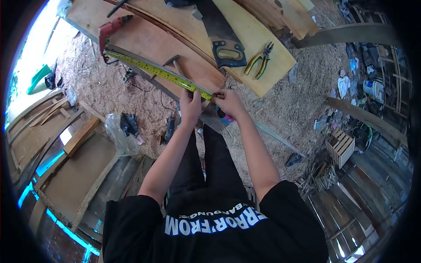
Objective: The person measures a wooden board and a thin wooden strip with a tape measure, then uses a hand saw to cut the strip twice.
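A yellow tape measure blade (153, 70) stretches along the edge of a wooden board (147, 37), from near the drill to my hands. My left hand (191, 108) pinches the blade near its close end. Just to the right, my right hand (230, 104) is closed around the end of the tape measure; a pink and teal part, perhaps its case, shows below the palm. A hammer (175, 65) lies on the board beyond the blade. At the board's far left lies a red drill (112, 31).
A handsaw (223, 37) and pliers (259, 61) with yellow-green handles lie on boards at the upper right. Wood shavings (272, 118) cover the ground. A wooden crate (340, 147) stands at right, and a plastic bag (120, 136) lies at left.
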A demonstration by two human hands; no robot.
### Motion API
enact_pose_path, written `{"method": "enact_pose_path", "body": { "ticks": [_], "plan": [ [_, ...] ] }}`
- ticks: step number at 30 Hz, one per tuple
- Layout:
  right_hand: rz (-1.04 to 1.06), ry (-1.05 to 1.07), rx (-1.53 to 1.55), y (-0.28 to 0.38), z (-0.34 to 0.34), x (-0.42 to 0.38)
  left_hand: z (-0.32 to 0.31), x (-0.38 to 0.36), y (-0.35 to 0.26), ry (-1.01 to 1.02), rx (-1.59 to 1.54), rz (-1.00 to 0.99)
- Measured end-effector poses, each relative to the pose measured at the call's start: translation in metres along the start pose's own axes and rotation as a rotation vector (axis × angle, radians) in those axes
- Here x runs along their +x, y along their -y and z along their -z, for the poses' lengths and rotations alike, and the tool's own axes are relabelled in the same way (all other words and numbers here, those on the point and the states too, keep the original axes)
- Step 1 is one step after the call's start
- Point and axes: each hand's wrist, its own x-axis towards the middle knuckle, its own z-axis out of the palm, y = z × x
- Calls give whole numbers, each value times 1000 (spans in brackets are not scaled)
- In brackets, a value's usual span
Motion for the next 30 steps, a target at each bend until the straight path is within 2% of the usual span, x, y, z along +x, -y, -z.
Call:
{"method": "enact_pose_path", "body": {
  "ticks": [2,4,7,13,20,26,29,30],
  "plan": [
    [19,25,27,-13,-2,17,0,15,19,-12,-10,27],
    [-83,64,99,-9,-2,27,2,27,28,-11,-20,31],
    [-94,87,171,-15,-4,43,-2,41,37,-42,-65,23],
    [-85,116,121,-20,1,61,-7,61,55,-48,-36,-4],
    [-128,97,109,-20,6,69,-8,70,59,19,-16,60],
    [-68,108,74,-32,11,79,-10,76,66,28,-81,53],
    [-90,191,150,-31,21,77,-12,76,67,-3,-114,28],
    [-36,229,105,-29,24,74,-11,75,66,-9,-93,23]
  ]
}}
